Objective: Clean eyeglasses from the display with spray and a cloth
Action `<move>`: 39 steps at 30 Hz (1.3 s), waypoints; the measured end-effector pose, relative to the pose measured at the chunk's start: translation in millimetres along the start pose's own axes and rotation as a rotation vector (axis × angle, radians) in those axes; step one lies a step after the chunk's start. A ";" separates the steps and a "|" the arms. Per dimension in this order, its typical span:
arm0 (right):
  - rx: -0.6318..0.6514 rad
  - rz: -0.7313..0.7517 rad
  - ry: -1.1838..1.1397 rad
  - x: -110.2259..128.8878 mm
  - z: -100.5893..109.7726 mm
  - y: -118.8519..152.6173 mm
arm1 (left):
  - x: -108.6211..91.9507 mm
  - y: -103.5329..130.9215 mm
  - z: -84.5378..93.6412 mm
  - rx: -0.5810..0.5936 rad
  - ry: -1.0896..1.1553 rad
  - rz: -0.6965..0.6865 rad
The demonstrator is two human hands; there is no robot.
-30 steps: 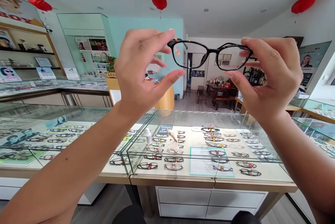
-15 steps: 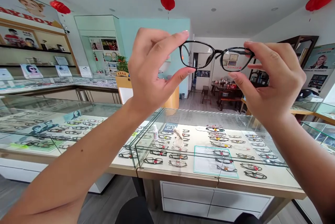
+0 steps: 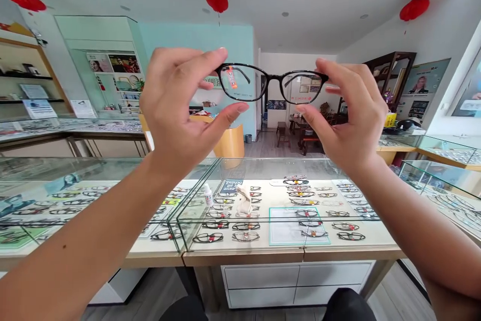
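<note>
A pair of black-framed eyeglasses [image 3: 274, 77] is held up at eye height, above the glass counter. My left hand [image 3: 176, 95] pinches its left rim near the hinge, between thumb below and forefinger above. On the other side my right hand [image 3: 349, 105] grips the right rim the same way. Through the left lens I see an orange-red sticker [image 3: 230, 78] and a temple arm folded or reaching behind. The lenses look clear, with the room showing through them.
Below stands a glass display case [image 3: 240, 251] with several rows of eyeglasses inside. A small white bottle [image 3: 208, 195] and a beige cloth [image 3: 245, 201] are near its left part. A wooden rounded counter [image 3: 231, 143] stands behind. Red lanterns [image 3: 217, 0] hang overhead.
My view has turned to the right. Both hands and the eyeglasses sit further left in the picture, and the frame now faces me more squarely. The grip of both hands stays the same.
</note>
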State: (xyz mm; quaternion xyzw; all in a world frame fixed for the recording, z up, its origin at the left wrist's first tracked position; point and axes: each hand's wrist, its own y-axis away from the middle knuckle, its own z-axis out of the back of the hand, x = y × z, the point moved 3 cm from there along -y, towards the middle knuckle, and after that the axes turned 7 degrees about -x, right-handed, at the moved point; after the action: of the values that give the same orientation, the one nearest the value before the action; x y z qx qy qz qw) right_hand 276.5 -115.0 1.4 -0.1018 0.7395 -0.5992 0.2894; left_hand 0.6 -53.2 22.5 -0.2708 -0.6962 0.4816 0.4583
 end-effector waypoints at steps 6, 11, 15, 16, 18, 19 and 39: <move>0.006 -0.069 -0.099 3.9 7.0 12.8 | -12.4 9.3 -1.9 -0.001 -0.067 -0.218; 0.096 -0.270 -0.216 9.2 11.1 54.4 | -26.8 52.2 -8.8 0.079 -0.025 0.005; 0.214 -0.456 -0.272 20.7 10.3 118.2 | -48.5 126.1 -15.0 0.222 -0.024 0.354; 0.246 -0.505 -0.286 25.3 10.8 137.0 | -57.6 146.7 -14.5 0.241 -0.020 0.401; 0.299 -0.620 -0.310 36.1 13.8 175.3 | -78.0 186.4 -11.0 0.262 0.002 0.482; 0.327 -0.685 -0.316 42.4 16.1 193.9 | -87.7 205.5 -8.6 0.286 0.009 0.548; 0.348 -1.574 -0.731 98.3 39.6 315.7 | -154.2 309.8 16.6 0.546 0.146 1.154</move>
State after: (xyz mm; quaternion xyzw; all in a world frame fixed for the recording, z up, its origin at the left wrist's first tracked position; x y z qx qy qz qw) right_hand 280.5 -114.1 -331.6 -0.7208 0.2147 -0.6587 0.0226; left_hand 32.6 -65.8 -322.2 -0.5075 -0.2579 0.7910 0.2243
